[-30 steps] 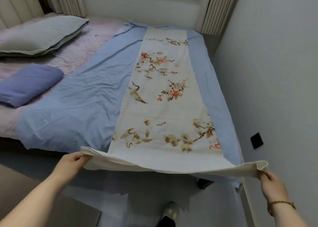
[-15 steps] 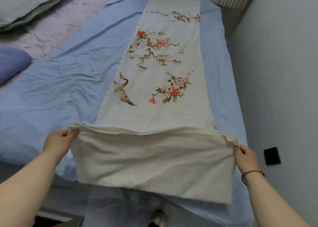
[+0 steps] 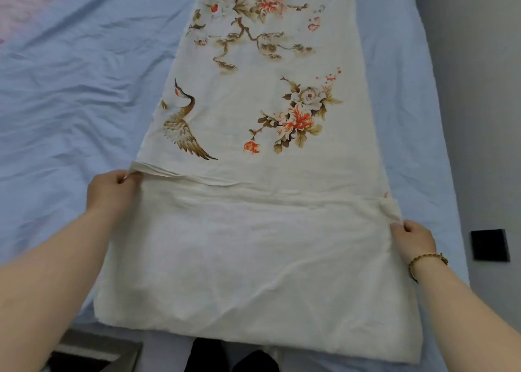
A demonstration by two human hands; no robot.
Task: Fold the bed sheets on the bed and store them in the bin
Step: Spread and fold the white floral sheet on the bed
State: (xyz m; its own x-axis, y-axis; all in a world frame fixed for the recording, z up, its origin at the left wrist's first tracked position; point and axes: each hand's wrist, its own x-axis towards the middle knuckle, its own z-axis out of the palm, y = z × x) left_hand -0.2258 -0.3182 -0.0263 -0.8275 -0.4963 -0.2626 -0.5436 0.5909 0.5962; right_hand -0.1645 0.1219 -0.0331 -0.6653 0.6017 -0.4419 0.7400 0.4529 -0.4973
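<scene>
Left grip (image 3: 111,192) pinches the left corner of the folded-over end of the floral sheet (image 3: 262,239), fingers curled, forearm stretched forward. Right grip (image 3: 413,240) pinches the right corner, nearer the body, a bracelet (image 3: 427,260) on its wrist. This sheet lies flat on the blue sheet (image 3: 70,103), plain side up at the near end.

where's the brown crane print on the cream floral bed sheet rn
In the head view, the brown crane print lies left of centre on the cream floral bed sheet, just beyond the folded edge the left hand pinches.
</scene>
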